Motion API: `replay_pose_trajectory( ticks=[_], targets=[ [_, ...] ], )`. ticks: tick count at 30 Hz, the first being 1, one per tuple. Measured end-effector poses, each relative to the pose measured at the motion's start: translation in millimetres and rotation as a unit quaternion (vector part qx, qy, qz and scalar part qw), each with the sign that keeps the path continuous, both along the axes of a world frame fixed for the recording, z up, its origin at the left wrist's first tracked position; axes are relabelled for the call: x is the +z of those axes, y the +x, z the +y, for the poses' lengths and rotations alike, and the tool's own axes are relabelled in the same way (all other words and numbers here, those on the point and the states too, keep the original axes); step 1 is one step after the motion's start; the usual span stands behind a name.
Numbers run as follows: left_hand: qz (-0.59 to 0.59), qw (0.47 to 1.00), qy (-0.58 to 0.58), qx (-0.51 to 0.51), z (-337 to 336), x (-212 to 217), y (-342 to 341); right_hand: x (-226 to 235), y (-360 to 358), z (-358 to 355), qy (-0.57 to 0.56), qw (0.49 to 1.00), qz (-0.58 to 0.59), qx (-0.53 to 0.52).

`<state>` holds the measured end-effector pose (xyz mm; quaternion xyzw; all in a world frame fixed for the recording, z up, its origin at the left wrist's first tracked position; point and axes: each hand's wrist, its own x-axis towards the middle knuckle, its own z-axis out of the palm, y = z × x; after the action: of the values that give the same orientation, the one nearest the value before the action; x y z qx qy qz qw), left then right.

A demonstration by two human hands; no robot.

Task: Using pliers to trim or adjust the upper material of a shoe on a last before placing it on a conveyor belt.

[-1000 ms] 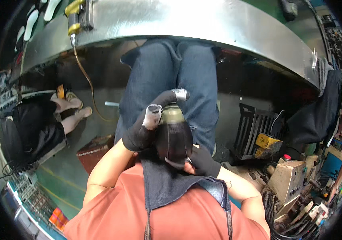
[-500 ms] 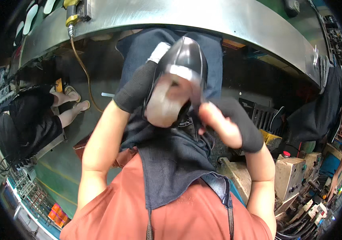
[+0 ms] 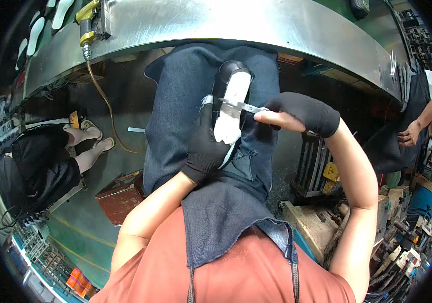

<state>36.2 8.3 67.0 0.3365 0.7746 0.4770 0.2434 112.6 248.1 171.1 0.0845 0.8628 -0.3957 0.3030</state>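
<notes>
A black shoe (image 3: 233,66) lies along my denim-covered lap, its long white face (image 3: 237,87) turned up. White crumpled-looking material (image 3: 227,130) shows at its near end. My left hand (image 3: 207,144), in a black glove with light tape round one fingertip, grips the shoe's left side and near end. From the right, my right hand (image 3: 302,115), in a black fingerless glove, is closed on a slim metal tool (image 3: 249,107). The tool's flat, shiny end lies across the white face; whether it is a knife or pincers I cannot tell.
A steel bench (image 3: 201,22) runs across the far side, with a yellow air tool (image 3: 88,24) and its brown hose (image 3: 103,91). A brown box (image 3: 120,199) stands on the floor left of me. Machinery (image 3: 307,227) is at my right. People sit or stand at both sides.
The shoe has come down onto my lap and turned so its white face shows. My right hand, blurred at the shoe before, now holds the metal tool across it.
</notes>
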Motion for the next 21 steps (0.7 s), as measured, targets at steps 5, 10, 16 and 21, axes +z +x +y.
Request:
replay_pose_trajectory(
  ticks=[5,10,16,21],
  targets=[
    [0.037,0.999,0.016,0.005,-5,-24,-17,-26,-2,-28,0.162,0.981,0.11,0.016],
    [-0.553,0.829,0.083,0.018,19,11,-42,-44,7,-22,-0.055,0.991,0.023,-0.117],
    [-0.056,0.996,-0.07,0.016,36,-6,-55,39,-8,9,0.073,0.994,0.053,0.06],
    [0.019,0.996,-0.09,-0.001,28,-16,-67,91,-26,-36,0.168,0.951,0.259,0.013]
  ],
)
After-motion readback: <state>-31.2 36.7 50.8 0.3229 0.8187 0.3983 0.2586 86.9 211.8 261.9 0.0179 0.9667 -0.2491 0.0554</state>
